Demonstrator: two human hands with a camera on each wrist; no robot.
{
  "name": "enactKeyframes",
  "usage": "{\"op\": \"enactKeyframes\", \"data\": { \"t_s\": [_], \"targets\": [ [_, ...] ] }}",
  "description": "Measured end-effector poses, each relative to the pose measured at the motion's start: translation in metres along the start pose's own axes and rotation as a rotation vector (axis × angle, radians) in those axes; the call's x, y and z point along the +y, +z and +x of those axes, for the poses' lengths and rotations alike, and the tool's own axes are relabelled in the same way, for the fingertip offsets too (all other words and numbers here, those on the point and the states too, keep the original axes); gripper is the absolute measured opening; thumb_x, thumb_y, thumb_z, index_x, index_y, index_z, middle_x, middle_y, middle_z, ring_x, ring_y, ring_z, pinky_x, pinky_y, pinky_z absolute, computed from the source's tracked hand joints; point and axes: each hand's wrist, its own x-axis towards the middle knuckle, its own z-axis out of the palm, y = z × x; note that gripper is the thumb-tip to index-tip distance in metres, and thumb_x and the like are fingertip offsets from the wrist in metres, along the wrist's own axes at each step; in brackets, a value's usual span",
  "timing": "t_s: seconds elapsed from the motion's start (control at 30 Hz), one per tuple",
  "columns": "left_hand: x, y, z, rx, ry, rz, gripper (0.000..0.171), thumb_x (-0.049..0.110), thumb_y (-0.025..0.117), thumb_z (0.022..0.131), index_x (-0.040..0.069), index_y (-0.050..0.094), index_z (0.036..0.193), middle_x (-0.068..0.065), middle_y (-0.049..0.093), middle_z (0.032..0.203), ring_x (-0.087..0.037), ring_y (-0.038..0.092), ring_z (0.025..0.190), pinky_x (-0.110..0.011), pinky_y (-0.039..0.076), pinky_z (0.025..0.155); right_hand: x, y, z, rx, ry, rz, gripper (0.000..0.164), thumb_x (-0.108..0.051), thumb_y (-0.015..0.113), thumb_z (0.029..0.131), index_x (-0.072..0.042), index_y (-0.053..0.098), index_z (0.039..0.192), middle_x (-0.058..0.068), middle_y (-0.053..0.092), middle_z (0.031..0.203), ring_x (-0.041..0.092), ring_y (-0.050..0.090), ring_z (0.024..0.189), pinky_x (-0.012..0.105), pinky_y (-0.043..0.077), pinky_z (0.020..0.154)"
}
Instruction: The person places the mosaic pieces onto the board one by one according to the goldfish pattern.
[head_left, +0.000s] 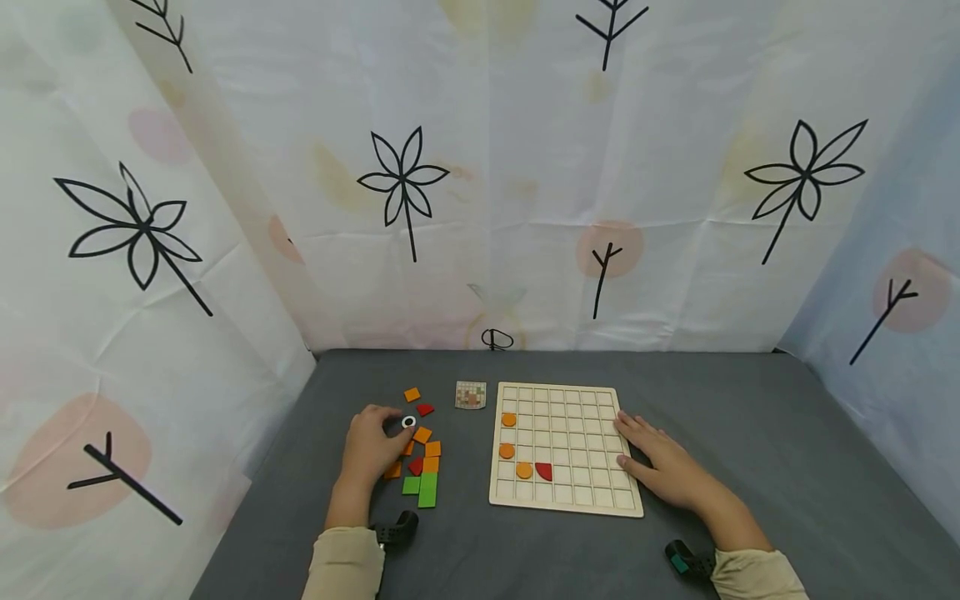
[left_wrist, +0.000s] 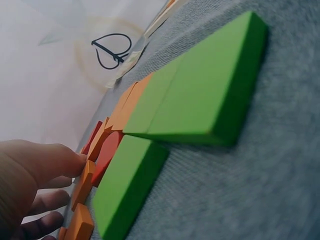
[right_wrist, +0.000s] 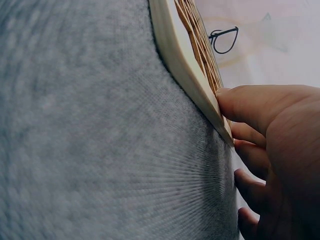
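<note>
My left hand (head_left: 372, 442) is at the left among loose tiles. Its thumb and index finger pinch a small white round piece with a black centre (head_left: 408, 422); the left wrist view hides that piece. Around it lie orange square tiles (head_left: 422, 435), red quarter-round tiles (head_left: 425, 409) and green square tiles (head_left: 427, 490). A pale wooden grid board (head_left: 564, 402) lies to the right, holding orange discs (head_left: 524, 471) and a red quarter-round piece (head_left: 544, 472). My right hand (head_left: 666, 467) rests its fingers and thumb against the board's right edge.
Behind the tiles, left of the board, lies a small patterned card (head_left: 471, 395). Grey cloth (head_left: 765, 433) covers the table. White curtains (head_left: 525, 200) with plant drawings stand at the back and sides.
</note>
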Motion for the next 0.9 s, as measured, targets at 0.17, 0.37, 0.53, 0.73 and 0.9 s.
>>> {"op": "enactKeyframes", "data": {
  "t_s": [0.17,0.37,0.53,0.73,0.9],
  "targets": [
    [-0.0005,0.001,0.0003,0.005,0.002,0.017,0.04,0.029,0.084,0.091,0.003,0.078,0.123,-0.02,0.067,0.127,-0.041,0.059,0.116,-0.06,0.049,0.099,-0.0002,-0.0007,0.0004,0.004,-0.006,-0.005,0.067,-0.037,0.061,0.108,-0.001,0.042,0.162,0.023,0.033,0.171,0.054,0.028,0.156,0.075,0.022,0.12],
    [-0.0006,0.0017,0.0003,0.001,0.002,0.026,0.038,0.031,0.083,0.092,0.005,0.079,0.121,-0.019,0.065,0.127,-0.041,0.057,0.115,-0.06,0.047,0.097,0.0009,-0.0008,0.0004,0.003,0.0,0.011,0.068,-0.037,0.061,0.108,-0.001,0.041,0.162,0.023,0.032,0.171,0.054,0.026,0.157,0.076,0.019,0.121],
    [-0.0007,0.0019,0.0002,-0.002,0.001,0.018,0.036,0.031,0.083,0.092,0.006,0.08,0.119,-0.019,0.065,0.127,-0.04,0.056,0.115,-0.059,0.046,0.097,0.001,-0.0007,0.0001,0.0,0.003,0.015,0.068,-0.037,0.061,0.108,-0.001,0.04,0.162,0.024,0.031,0.171,0.054,0.025,0.157,0.076,0.018,0.121],
    [-0.0002,0.0013,-0.0003,-0.003,0.008,0.021,0.034,0.03,0.083,0.093,0.006,0.08,0.118,-0.019,0.065,0.126,-0.041,0.056,0.115,-0.06,0.045,0.097,0.0001,-0.0004,-0.0005,0.003,0.002,0.013,0.068,-0.037,0.061,0.109,-0.001,0.04,0.162,0.024,0.031,0.171,0.054,0.026,0.157,0.076,0.018,0.121],
    [0.0057,0.0032,-0.0015,0.004,0.017,0.004,0.033,0.029,0.083,0.093,0.006,0.08,0.117,-0.017,0.066,0.124,-0.038,0.058,0.113,-0.058,0.05,0.096,0.0012,-0.0003,-0.0005,0.001,0.002,0.009,0.068,-0.037,0.061,0.108,-0.001,0.041,0.162,0.024,0.032,0.171,0.054,0.026,0.156,0.076,0.019,0.121]
  ]
}}
